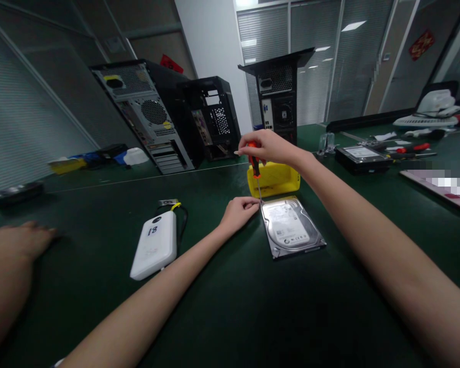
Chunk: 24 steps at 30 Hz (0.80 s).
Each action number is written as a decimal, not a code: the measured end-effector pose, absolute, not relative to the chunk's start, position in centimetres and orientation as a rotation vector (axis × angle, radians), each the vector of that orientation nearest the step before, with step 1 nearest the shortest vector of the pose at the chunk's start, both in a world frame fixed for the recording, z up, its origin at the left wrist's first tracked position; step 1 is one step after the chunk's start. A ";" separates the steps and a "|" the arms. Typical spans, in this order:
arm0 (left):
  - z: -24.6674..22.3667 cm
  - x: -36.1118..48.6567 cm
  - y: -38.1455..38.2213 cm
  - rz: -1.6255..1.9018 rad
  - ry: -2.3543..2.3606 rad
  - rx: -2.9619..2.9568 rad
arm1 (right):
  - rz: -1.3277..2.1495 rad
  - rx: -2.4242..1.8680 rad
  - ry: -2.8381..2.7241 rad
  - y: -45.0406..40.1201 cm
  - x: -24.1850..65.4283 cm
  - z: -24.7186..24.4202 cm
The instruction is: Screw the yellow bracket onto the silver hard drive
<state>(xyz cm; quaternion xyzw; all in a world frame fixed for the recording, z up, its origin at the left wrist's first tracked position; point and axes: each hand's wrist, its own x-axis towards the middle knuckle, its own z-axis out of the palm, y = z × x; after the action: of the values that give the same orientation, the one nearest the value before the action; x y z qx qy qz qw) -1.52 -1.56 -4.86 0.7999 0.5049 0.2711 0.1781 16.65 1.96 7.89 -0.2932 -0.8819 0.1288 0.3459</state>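
A silver hard drive [289,225] with a white label lies flat on the green table [222,306]. My right hand [262,145] grips the handle of a red and black screwdriver [256,167], held upright with its tip at the drive's back left corner. My left hand [239,213] rests on the table beside that same corner, its fingers curled together near the screwdriver tip; what they hold, if anything, is too small to tell. Directly behind the drive sits a yellow tray [278,180], partly hidden by my right hand.
A white power bank [156,245] with a cable lies left. Another person's hand [21,240] rests at far left. Computer cases [153,112] stand behind. Another drive [362,157], tools [412,148] and a pink device [440,186] are on the right.
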 end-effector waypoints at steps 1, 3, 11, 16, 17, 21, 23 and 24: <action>-4.8 -1.5 -1.6 0.770 1.426 2.261 | 0.322 -0.760 -2.288 1.9 16.5 7.8; -4.6 -1.4 -1.7 0.769 1.427 2.260 | 0.338 -0.757 -2.291 1.8 16.4 7.7; -4.3 -1.3 -1.9 0.746 1.455 2.236 | 0.568 -0.725 -2.355 1.5 16.8 8.4; -4.4 -1.3 -1.8 0.748 1.446 2.213 | 0.622 -0.722 -2.281 2.1 16.9 7.9; -4.4 -1.3 -1.8 0.752 1.446 2.210 | 0.641 -0.720 -2.265 2.4 17.0 7.7; -4.4 -1.4 -1.9 0.763 1.451 2.209 | 0.728 -0.752 -2.182 3.7 17.6 6.9; -4.4 -1.5 -2.0 0.764 1.449 2.209 | 0.747 -0.762 -2.158 4.0 18.2 6.8; -4.4 -1.6 -2.0 0.761 1.447 2.207 | 0.749 -0.761 -2.154 4.1 18.5 6.8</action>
<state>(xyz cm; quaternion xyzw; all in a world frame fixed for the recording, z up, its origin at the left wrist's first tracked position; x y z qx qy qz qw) -1.59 -1.98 -4.40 0.7879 0.5165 0.2718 0.1962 18.49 4.12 6.85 -0.2954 -0.8357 0.2906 0.3604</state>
